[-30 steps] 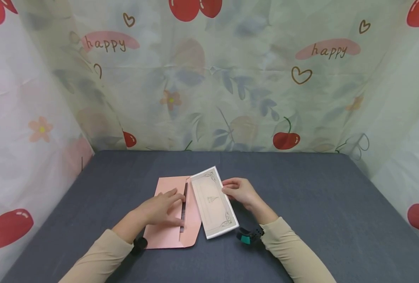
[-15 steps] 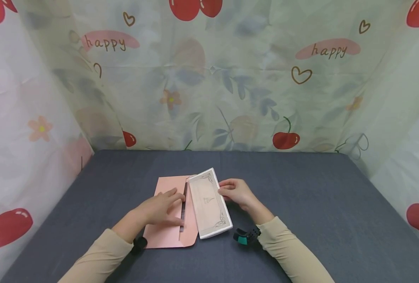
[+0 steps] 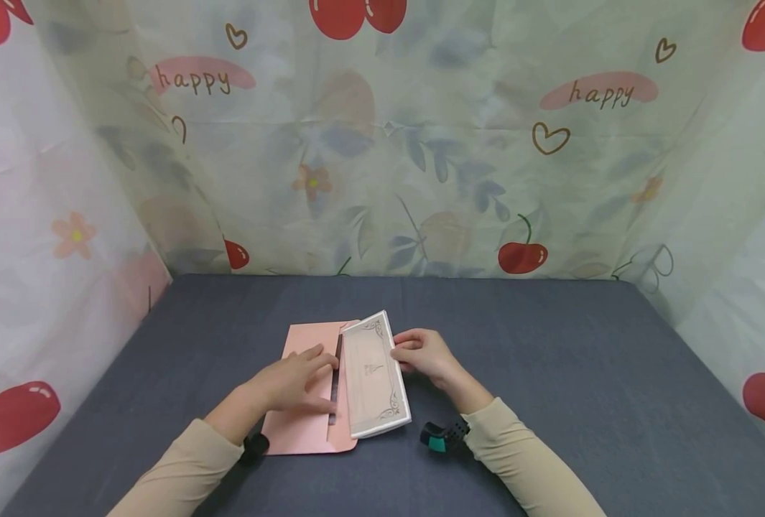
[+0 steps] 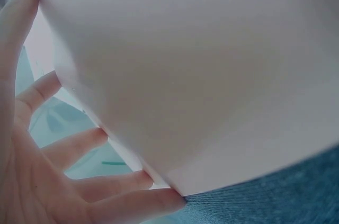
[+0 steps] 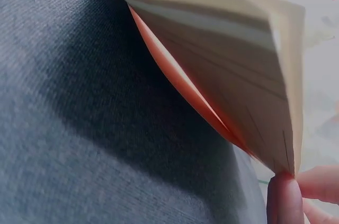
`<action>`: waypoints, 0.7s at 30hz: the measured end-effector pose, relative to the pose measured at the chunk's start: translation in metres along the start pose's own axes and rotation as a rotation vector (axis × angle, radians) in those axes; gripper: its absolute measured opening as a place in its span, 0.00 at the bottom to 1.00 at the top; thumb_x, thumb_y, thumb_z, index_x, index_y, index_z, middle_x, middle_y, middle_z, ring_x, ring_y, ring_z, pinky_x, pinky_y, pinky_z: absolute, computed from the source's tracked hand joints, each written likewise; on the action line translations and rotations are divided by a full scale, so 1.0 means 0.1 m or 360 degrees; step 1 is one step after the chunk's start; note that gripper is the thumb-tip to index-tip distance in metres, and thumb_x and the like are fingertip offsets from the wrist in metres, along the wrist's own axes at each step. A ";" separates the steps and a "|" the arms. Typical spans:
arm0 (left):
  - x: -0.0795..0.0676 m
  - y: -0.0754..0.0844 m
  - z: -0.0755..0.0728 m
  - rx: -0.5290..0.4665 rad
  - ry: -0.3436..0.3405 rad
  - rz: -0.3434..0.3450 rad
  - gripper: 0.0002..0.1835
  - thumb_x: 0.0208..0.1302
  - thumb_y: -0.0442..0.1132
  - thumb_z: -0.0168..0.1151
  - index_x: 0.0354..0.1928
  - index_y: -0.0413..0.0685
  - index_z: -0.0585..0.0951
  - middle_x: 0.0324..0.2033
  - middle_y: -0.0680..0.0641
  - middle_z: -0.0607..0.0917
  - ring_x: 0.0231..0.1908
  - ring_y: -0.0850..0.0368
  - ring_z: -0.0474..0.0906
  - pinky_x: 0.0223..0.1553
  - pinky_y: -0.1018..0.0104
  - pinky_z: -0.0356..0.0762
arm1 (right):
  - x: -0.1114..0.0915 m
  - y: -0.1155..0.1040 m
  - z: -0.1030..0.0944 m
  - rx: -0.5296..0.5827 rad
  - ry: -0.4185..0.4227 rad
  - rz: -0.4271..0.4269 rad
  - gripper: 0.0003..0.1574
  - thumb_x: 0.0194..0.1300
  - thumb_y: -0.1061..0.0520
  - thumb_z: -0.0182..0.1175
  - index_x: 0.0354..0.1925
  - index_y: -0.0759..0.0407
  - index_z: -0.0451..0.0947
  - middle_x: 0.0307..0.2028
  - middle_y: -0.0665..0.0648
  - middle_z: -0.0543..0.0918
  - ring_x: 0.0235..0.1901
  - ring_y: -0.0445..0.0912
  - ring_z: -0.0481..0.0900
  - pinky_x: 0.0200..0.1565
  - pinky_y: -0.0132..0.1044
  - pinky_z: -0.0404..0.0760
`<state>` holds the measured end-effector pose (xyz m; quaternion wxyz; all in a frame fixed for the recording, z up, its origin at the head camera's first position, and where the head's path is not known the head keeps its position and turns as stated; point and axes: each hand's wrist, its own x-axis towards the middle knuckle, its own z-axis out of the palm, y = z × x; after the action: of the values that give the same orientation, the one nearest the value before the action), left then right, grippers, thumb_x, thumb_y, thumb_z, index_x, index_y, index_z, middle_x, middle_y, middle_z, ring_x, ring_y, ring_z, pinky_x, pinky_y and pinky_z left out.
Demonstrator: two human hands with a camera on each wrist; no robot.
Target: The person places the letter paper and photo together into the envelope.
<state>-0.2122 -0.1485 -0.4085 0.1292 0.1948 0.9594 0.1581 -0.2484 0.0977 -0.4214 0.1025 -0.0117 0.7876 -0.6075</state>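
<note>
A pink envelope (image 3: 279, 431) lies in front of me, its long opening facing right. My left hand (image 3: 291, 380) rests over it, thumb and fingers spread apart at the opening's edge, where a dark gap shows. In the left wrist view, the fingertips (image 4: 100, 135) touch the edge of the envelope's pale panel (image 4: 196, 81). My right hand (image 3: 427, 355) pinches a pale card (image 3: 372, 380) by its right edge. This card, printed with an ornate border and a small castle, is tilted over the envelope's flap. Several layers of the card (image 5: 228, 49) show in the right wrist view.
Dark grey cloth covers the table (image 3: 537, 345). A patterned curtain (image 3: 382, 201) with cherries and lettering hangs behind it and along both sides. Below my right wrist hangs a black band (image 3: 443, 436) with a teal part.
My right hand has moved left with the card, bringing it farther over the flap towards the envelope's opening. My left hand and the envelope have stayed in place.
</note>
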 end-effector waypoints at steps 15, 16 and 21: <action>-0.02 0.00 0.00 0.0009 0.0003 0.0014 0.34 0.46 0.64 0.68 0.55 0.60 0.72 0.69 0.38 0.61 0.66 0.37 0.61 0.66 0.39 0.55 | -0.02 -0.03 0.11 0.0003 0.0024 -0.0003 0.15 0.54 0.70 0.60 0.43 0.71 0.75 0.29 0.60 0.84 0.21 0.38 0.78 0.27 0.31 0.82; -0.02 0.00 0.00 0.0010 0.0001 0.0010 0.34 0.46 0.64 0.67 0.55 0.61 0.72 0.69 0.38 0.61 0.66 0.36 0.61 0.66 0.39 0.55 | -0.02 -0.03 0.12 0.0005 0.0020 -0.0003 0.15 0.54 0.70 0.60 0.43 0.71 0.75 0.29 0.60 0.84 0.21 0.38 0.78 0.27 0.31 0.82; -0.01 0.00 -0.01 0.0006 0.0002 0.0006 0.34 0.45 0.65 0.67 0.54 0.62 0.72 0.69 0.37 0.61 0.66 0.35 0.61 0.65 0.38 0.56 | -0.03 -0.04 0.15 0.0017 0.0001 -0.0018 0.15 0.53 0.70 0.59 0.43 0.72 0.75 0.28 0.60 0.84 0.21 0.38 0.77 0.27 0.33 0.82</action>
<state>-0.2112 -0.1489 -0.4072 0.1279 0.1969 0.9594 0.1565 -0.2435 0.0827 -0.4211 0.0991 -0.0154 0.7842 -0.6124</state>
